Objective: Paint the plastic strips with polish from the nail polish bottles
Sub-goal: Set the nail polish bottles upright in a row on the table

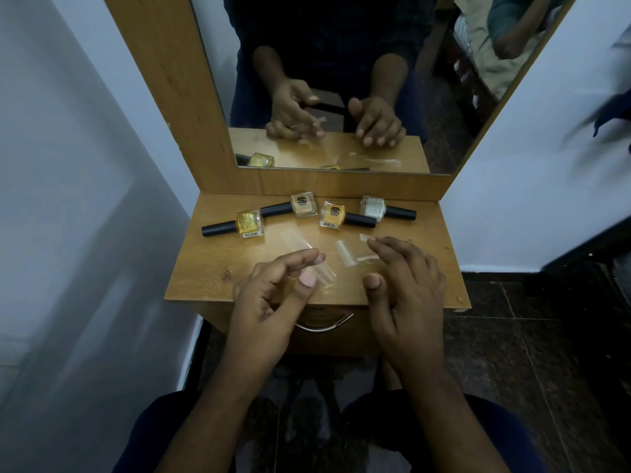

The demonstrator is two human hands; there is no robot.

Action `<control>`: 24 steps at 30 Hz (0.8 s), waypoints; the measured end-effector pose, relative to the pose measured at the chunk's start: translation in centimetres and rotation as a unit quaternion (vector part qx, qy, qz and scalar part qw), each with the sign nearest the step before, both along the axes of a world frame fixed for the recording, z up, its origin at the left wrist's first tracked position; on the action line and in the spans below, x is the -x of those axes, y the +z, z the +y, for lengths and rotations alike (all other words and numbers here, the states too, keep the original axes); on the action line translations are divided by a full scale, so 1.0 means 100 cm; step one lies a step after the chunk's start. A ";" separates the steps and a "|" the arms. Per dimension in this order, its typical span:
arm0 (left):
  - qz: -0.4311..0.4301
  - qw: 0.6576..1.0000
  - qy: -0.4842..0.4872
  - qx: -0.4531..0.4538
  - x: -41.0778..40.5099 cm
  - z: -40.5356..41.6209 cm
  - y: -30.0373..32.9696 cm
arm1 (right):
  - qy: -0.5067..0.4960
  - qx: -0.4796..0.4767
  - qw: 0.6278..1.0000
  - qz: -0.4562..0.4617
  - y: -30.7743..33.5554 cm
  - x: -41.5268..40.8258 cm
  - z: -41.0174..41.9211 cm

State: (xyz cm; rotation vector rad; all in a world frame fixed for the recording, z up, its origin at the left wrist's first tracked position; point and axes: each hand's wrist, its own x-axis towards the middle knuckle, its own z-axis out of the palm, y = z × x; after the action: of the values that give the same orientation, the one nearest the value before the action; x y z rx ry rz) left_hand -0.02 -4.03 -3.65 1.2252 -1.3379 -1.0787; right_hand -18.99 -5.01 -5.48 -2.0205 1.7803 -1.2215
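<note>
- while both hands hover over the wooden tabletop (pixel 211 264), neither one holds a bottle or brush.
- left hand (pixel 269 302): fingers loosely curled, thumb and index tip close together but not clearly pinching; a clear plastic strip (pixel 324 273) lies just past the fingertips, cannot tell if they touch it.
- right hand (pixel 406 288): fingers spread apart and bent, palm down, thumb tucked toward the middle; fingertips sit over a short clear strip (pixel 367 237) at the far right, contact unclear.
- another clear strip (pixel 295 240) lies flat near the table centre, just below the bottles.
- a wider clear strip (pixel 345 253) lies between the two hands, with a small strip piece (pixel 368 258) beside it.
- four nail polish bottles lie on their sides along the far edge, all with black caps on.
- glitter yellow bottle (pixel 251 224) far left, cap pointing left.
- beige bottle (pixel 303 205) next, cap pointing left, near the yellow one.
- orange-yellow bottle (pixel 333 215) right of centre, cap pointing right.
- white bottle (pixel 374 208) far right, cap pointing right.
- mirror (pixel 341 80) in a wood frame stands at the back of the table, reflecting the hands, bottles and strips.
- drawer handle (pixel 324 327) shows under the table's front edge, between the wrists.
- white wall (pixel 68 165) on the left, dark tiled floor (pixel 512 336) on the right.
</note>
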 end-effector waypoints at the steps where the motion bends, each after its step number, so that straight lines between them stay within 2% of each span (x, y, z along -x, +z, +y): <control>1: 0.019 1.000 -0.002 -0.004 -0.001 0.001 0.001 | 0.008 0.004 1.000 0.013 0.000 -0.002 0.001; 6: 0.061 0.998 -0.028 -0.008 -0.005 0.003 0.007 | 0.087 0.031 0.996 -0.011 0.006 -0.017 0.006; 13: 0.087 0.995 -0.037 -0.021 -0.011 0.004 0.012 | 0.080 -0.006 0.984 -0.157 0.020 -0.039 0.004; 17: 0.099 0.994 -0.037 -0.023 -0.017 0.006 0.011 | 0.087 -0.040 0.978 -0.185 0.016 -0.046 0.001; 24: 0.178 0.983 0.051 0.015 -0.019 0.002 0.008 | 0.047 -0.056 0.974 -0.213 0.013 -0.057 0.001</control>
State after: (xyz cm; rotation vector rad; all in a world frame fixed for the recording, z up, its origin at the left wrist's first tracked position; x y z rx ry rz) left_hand 1.92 -3.81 -2.85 1.0096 -1.0040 -1.1383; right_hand -13.33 -4.87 -4.13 -1.6080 1.4924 -1.3650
